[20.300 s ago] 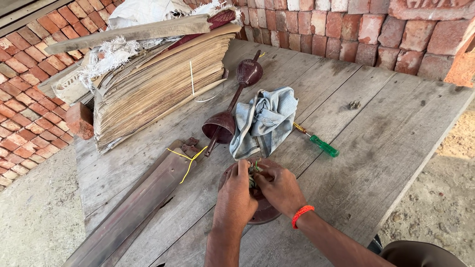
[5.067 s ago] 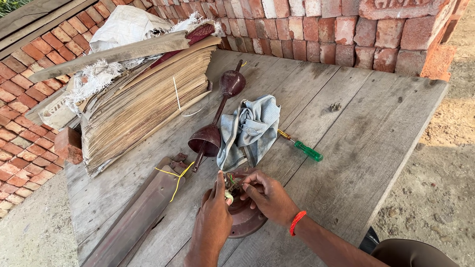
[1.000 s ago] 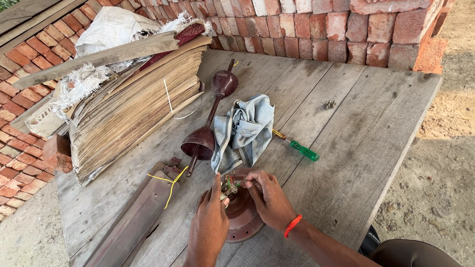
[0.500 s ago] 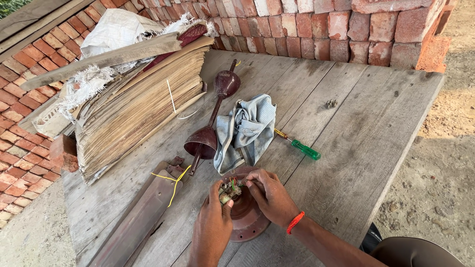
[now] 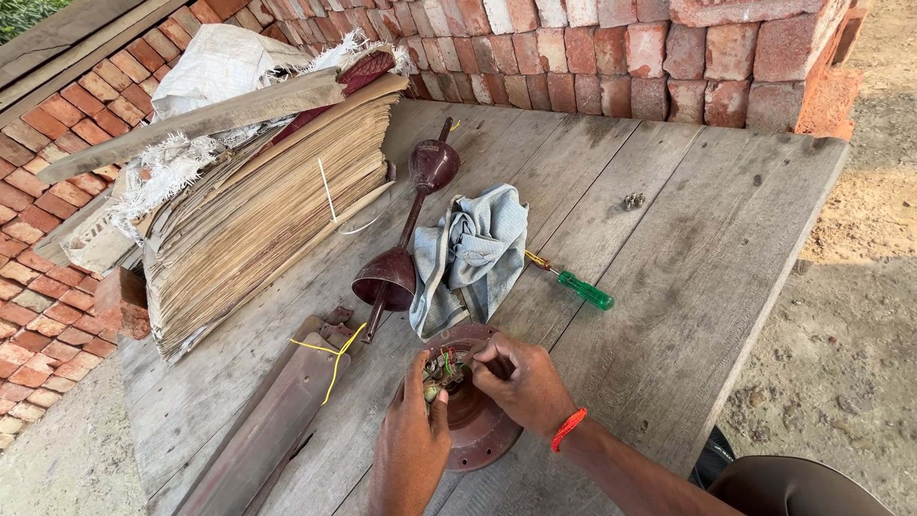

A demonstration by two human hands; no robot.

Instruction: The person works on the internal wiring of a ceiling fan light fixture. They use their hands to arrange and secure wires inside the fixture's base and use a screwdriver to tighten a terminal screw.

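Hands first, seen from my head camera: my left hand [image 5: 413, 449] and my right hand [image 5: 523, 382] meet over a dark red round motor housing [image 5: 473, 420] that lies flat on the wooden table [image 5: 688, 277], near its front edge. My left thumb and fingers are pinched on a small knot of wires and parts [image 5: 441, 367] at the centre of the housing. My right fingertips are closed on the same knot from the other side; what exactly they pinch is too small to tell, perhaps a single wire. An orange band [image 5: 567, 429] sits on my right wrist.

Just behind the housing, touching its far rim, lies a crumpled grey cloth [image 5: 470, 256]. Beside the cloth to the right is a green-handled screwdriver [image 5: 576, 285], lying flat. On the cloth's left a dark red rod with two cup-shaped covers [image 5: 401, 234] runs away from me. A long brown blade [image 5: 272, 425] lies to my left along the boards, with yellow wires [image 5: 334, 354] across its near end. Farther left is a thick stack of yellowed sheets [image 5: 258, 215] with a plank [image 5: 201, 119] and white sacking [image 5: 220, 67] on top. A brick wall [image 5: 611, 48] backs the table.
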